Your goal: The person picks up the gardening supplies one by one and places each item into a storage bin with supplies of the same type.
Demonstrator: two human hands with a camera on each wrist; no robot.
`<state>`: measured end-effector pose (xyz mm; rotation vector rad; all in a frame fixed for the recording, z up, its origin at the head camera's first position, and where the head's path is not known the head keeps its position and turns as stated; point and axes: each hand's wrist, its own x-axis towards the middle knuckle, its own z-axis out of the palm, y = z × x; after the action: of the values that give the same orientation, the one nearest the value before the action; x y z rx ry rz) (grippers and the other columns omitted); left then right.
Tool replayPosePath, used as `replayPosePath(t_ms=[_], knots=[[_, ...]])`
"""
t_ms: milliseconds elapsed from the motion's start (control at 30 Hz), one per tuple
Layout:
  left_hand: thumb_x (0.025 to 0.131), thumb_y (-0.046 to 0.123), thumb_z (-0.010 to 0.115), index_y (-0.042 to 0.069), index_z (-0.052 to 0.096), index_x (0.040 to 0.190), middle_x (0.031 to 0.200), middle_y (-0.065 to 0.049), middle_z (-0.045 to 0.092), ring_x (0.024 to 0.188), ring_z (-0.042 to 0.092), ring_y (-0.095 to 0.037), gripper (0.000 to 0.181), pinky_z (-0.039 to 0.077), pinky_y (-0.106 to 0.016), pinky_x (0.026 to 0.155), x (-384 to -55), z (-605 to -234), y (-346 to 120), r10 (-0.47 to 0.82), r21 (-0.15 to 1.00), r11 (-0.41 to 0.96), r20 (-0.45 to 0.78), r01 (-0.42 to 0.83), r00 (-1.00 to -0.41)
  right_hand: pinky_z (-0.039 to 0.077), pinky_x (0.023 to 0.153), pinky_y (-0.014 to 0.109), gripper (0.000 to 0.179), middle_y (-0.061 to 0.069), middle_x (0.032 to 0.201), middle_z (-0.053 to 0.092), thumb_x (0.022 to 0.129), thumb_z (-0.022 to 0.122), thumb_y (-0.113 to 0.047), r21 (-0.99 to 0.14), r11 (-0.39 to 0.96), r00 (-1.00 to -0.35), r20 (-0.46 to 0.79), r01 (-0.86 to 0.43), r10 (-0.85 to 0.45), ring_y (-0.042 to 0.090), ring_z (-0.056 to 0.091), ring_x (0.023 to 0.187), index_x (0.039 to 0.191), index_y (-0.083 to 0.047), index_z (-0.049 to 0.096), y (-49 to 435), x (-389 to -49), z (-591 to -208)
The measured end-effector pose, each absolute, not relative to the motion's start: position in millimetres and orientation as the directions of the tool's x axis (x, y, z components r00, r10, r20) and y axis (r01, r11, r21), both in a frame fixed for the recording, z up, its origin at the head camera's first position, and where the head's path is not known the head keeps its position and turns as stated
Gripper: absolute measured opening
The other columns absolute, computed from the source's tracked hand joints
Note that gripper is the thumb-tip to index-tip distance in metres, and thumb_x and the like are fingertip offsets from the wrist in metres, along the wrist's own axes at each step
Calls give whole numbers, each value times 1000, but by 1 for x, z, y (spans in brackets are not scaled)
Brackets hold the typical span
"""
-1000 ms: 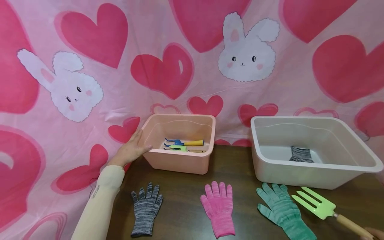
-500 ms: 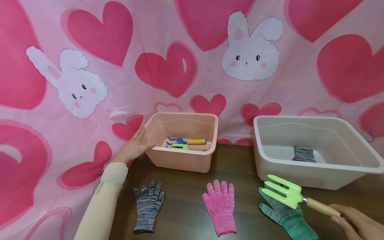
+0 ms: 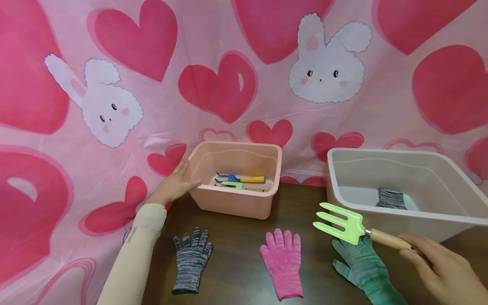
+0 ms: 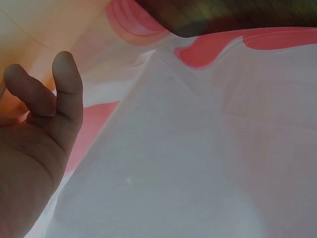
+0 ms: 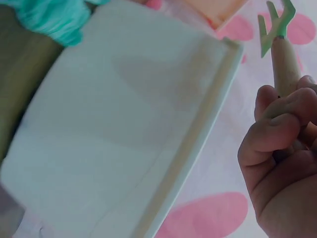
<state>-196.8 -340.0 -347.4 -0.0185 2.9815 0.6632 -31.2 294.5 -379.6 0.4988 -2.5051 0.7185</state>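
As my right hand (image 3: 444, 263) carries the green fork (image 3: 353, 225) leftward, my left hand (image 3: 171, 186) stays at the peach tub (image 3: 232, 203)

Nearest me, my right hand's curled fingers grip the end of the wooden handle, tines pointing left. Within the last second the green fork has come in from the right, crossing above the green glove (image 3: 362, 264); its head now hangs before the near left corner of the grey bin (image 3: 396, 222). I judge it mid-carry: it rests in neither container yet. Further left on the table (image 3: 232, 254) lie the pink glove (image 3: 282, 262) and the striped glove (image 3: 192, 262), both untouched. Beyond them, my left hand is spread against the tub's left side, thumb at the front rim. Inside lie a blue claw (image 3: 251, 179) with a yellow handle and a green-headed tool (image 3: 232, 185). Behind everything hangs the heart-printed cloth (image 3: 274, 99).
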Motion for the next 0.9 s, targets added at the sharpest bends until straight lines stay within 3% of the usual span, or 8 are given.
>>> replayPosePath(t_ms=[133,400,700,900], knots=[[83,75,60,22,0,164,170,-8,1,146,22,-48,114,28,-73,106,-198,-348,-341,14,415,910,-86,-23,-996,27,54,16,15,-20,78,47,93,73,-7,-401,774,-801,558,-490,-218,-2,40,67,108,-7,69,278,-42,-369],[85,71,63,23,1,164,170,-7,2,146,22,-47,112,29,-73,106,-199,-348,-341,17,425,905,-80,-19,-997,35,62,16,28,-12,84,57,88,78,-8,-398,764,-789,571,-508,-227,3,47,74,114,-11,70,244,-68,-357],[84,74,60,19,2,164,169,-9,3,147,21,-47,113,27,-71,108,-198,-345,-340,25,394,919,-88,-12,-996,34,51,26,20,-10,74,49,94,73,-10,-480,739,-837,506,-473,-207,5,42,63,113,-11,70,210,-91,-354],[87,70,60,19,1,164,169,-10,4,146,23,-47,110,28,-70,109,-200,-346,-340,31,377,926,-85,-3,-996,45,58,34,22,-1,86,61,92,74,-7,-478,725,-833,499,-495,-239,13,50,71,114,-6,69,191,-104,-354]])
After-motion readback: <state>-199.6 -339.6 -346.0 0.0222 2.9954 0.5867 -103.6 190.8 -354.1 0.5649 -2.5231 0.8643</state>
